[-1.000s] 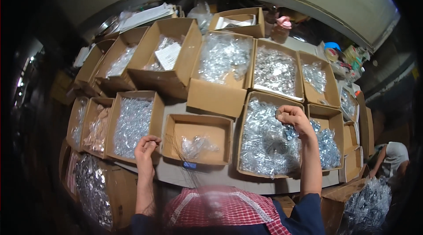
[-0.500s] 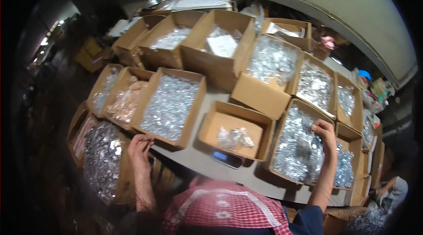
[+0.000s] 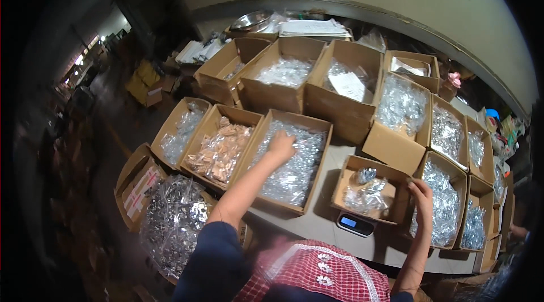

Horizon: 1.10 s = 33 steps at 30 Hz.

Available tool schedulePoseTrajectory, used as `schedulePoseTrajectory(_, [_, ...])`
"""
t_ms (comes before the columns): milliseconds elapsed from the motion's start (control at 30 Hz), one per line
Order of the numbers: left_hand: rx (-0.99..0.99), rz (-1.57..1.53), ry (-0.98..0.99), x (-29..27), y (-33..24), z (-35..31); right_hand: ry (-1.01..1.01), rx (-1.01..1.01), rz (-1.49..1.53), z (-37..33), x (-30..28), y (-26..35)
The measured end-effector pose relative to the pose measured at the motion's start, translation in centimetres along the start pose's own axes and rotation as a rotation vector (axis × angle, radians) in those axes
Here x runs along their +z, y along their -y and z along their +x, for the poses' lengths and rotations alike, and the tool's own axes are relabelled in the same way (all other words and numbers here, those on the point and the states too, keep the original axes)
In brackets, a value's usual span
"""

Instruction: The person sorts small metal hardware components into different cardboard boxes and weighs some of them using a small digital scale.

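Note:
My left hand [image 3: 281, 146] reaches into a long cardboard box [image 3: 303, 203] filled with small clear bags of silvery pieces. Its fingers are curled down against the bags, and what they grip is hidden. To the right, a shallow cardboard box [image 3: 391, 218] rests on a digital scale [image 3: 356, 224] with a lit blue display. Inside lie clear bags [image 3: 364, 195] and a bluish-silver packet [image 3: 366, 175]. Beside that box's right rim is my right hand [image 3: 420, 193], fingers pinched together; I cannot make out anything between them. A box of silvery packets [image 3: 439, 208] stands just beyond it.
A box of copper-coloured pieces [image 3: 221, 152] stands left of my left arm, with a big bag of metal parts [image 3: 173, 220] nearer. Taller boxes [image 3: 340, 109] line the back, one with a white paper [image 3: 348, 85]. A metal bowl [image 3: 251, 21] sits behind them.
My left hand has gone from the near edge of the long box into its bags. My right hand has left the right-hand packet box for the scale's box, where a bluish packet now shows.

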State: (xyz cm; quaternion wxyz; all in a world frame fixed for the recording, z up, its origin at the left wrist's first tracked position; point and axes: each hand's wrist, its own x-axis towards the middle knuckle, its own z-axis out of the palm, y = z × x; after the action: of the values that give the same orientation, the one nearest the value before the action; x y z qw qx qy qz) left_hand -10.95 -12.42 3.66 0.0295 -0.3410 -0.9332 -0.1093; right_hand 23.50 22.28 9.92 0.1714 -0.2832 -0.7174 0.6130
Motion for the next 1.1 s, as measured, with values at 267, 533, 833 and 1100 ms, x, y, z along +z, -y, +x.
schedulePoseTrajectory(267, [-0.104, -0.663, -0.014, 0.3, 5.3, -0.3, -0.408, -0.046, 0.271, -6.0, -3.5, -6.5])
schedulePoseTrajectory(533, [-0.554, -2.112, 0.097, -11.9, 11.6, -0.5, -0.630, -0.131, 0.327, -5.3, -5.0, -11.1])
schedulePoseTrajectory(833, [-0.409, -0.080, 0.609, -10.6, 22.5, -4.6, -0.626, -0.194, 0.263, -4.8, -6.9, -13.4])
schedulePoseTrajectory(1100, [-0.509, -1.530, 0.022, -15.0, 27.7, -8.9, -0.711, -0.171, 0.335, -3.8, -9.9, -16.7])
